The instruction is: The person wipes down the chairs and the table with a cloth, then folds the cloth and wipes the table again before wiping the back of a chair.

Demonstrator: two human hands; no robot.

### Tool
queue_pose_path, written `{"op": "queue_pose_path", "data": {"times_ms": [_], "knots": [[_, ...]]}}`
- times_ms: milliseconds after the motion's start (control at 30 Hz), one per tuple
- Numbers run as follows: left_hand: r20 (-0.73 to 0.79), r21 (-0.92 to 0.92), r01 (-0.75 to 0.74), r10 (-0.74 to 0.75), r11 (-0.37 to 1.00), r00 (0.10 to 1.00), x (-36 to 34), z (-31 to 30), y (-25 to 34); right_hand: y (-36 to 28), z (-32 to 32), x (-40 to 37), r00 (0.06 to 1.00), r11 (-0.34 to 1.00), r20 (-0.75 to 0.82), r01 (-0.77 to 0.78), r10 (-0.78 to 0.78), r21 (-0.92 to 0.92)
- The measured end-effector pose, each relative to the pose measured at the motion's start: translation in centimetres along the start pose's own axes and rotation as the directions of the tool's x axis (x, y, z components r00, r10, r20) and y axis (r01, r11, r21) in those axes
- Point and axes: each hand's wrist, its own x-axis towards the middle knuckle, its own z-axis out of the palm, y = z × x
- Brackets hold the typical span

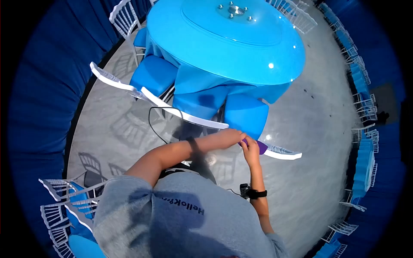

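A purple cloth [261,147] lies over the top rail of a white chair [284,154] with a blue seat [246,112]. My left hand [233,137] reaches across from the left, its fingers closed on the near end of the cloth. Close against it, my right hand [250,149] grips the cloth where it wraps the rail. Both hands partly hide the cloth and the rail's left end. Left of them, another white chair back [185,114] stands by the table.
A round table with a glossy blue top [241,64] stands ahead, with a clear turntable [206,26] on it. More white chairs [122,19] surround it. Stacked chairs [64,202] stand behind at left. Dark blue drapes [47,103] line the left side. A black cable [149,118] loops near my left arm.
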Motion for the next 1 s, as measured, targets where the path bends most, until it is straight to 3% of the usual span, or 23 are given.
{"op": "queue_pose_path", "data": {"times_ms": [33, 100, 167, 233, 300, 367, 400, 433, 467, 500, 533, 567, 633, 700, 767, 800, 933, 1000], "knots": [[0.056, 0.012, -0.038, 0.037, 0.999, 0.998, -1.8, -1.5, -1.0, -1.5, 1.7, 0.3, 1.0, 1.0, -0.008, 0.01, -0.01, -0.01], [0.011, 0.02, -0.09, 0.09, 0.996, 0.996, -5.6, -4.4, -1.4, -4.8, 4.8, 0.1, 0.971, 0.955, 0.001, -0.236, 0.239, 0.18], [-0.214, 0.002, -0.217, 0.212, 0.976, 0.953, -9.9, -6.7, -1.6, -7.9, 7.1, 0.0, 0.967, 0.918, 0.004, -0.245, 0.257, 0.312], [-0.225, 0.039, -0.234, 0.236, 0.972, 0.945, -14.0, -8.1, -3.2, -10.6, 10.1, 0.3, 0.961, 0.855, 0.023, -0.257, 0.277, 0.45], [-0.295, -0.048, -0.088, 0.07, 0.995, 0.953, -19.5, -9.9, -5.0, -13.4, 14.2, 0.8, 0.966, 0.837, 0.078, -0.253, 0.247, 0.484], [-0.345, -0.064, -0.001, -0.021, 0.998, 0.938, -25.4, -11.3, -8.9, -18.2, 19.5, 2.1, 0.989, 0.836, 0.056, -0.147, 0.138, 0.529], [-0.392, -0.09, 0.035, -0.067, 0.995, 0.918, -28.6, -10.6, -11.0, -20.8, 22.1, 2.8, 0.987, 0.818, 0.126, -0.155, 0.101, 0.554], [-0.385, -0.162, 0.144, -0.197, 0.976, 0.902, -32.5, -13.5, -10.1, -24.2, 23.8, 3.6, 0.956, 0.77, 0.267, -0.262, 0.123, 0.582], [-0.351, -0.144, 0.298, -0.33, 0.944, 0.876, -35.6, -15.3, -10.3, -25.8, 27.0, 4.8, 0.974, 0.779, 0.221, -0.105, -0.044, 0.618], [-0.366, -0.13, 0.386, -0.406, 0.913, 0.837, -38.6, -16.6, -10.9, -29.5, 27.9, 6.0, 0.931, 0.777, 0.363, -0.203, -0.036, 0.596], [-0.465, -0.104, 0.39, -0.391, 0.915, 0.794, -41.2, -16.8, -12.9, -32.0, 30.0, 7.3, 0.942, 0.859, 0.277, 0.022, -0.189, 0.511], [-0.465, -0.103, 0.405, -0.404, 0.908, 0.788, -43.6, -16.9, -14.7, -34.1, 31.4, 8.3, 0.92, 0.871, 0.311, 0.063, -0.24, 0.487], [-0.578, -0.042, 0.524, -0.448, 0.851, 0.682, -47.7, -18.4, -16.7, -38.7, 33.3, 10.4, 0.871, 0.892, 0.291, 0.29, -0.397, 0.347], [-0.643, -0.009, 0.586, -0.453, 0.81, 0.617, -50.6, -19.9, -17.9, -41.7, 34.9, 12.7, 0.843, 0.901, 0.33, 0.359, -0.424, 0.242], [-0.765, -0.043, 0.639, -0.437, 0.768, 0.473, -52.8, -21.1, -19.5, -43.3, 37.5, 15.2, 0.814, 0.824, 0.185, 0.494, -0.551, 0.277], [-0.771, -0.105, 0.647, -0.473, 0.756, 0.427, -53.9, -21.4, -20.5, -44.5, 38.1, 16.4, 0.816, 0.84, 0.204, 0.509, -0.541, 0.188], [-0.779, -0.172, 0.647, -0.505, 0.743, 0.372, -57.2, -23.9, -24.8, -47.1, 42.2, 21.2, 0.802, 0.801, 0.067, 0.582, -0.594, 0.138], [-0.79, -0.207, 0.615, -0.501, 0.761, 0.354, -57.8, -26.2, -27.8, -47.5, 45.7, 23.5, 0.799, 0.805, 0.107, 0.578, -0.592, 0.136]]}}
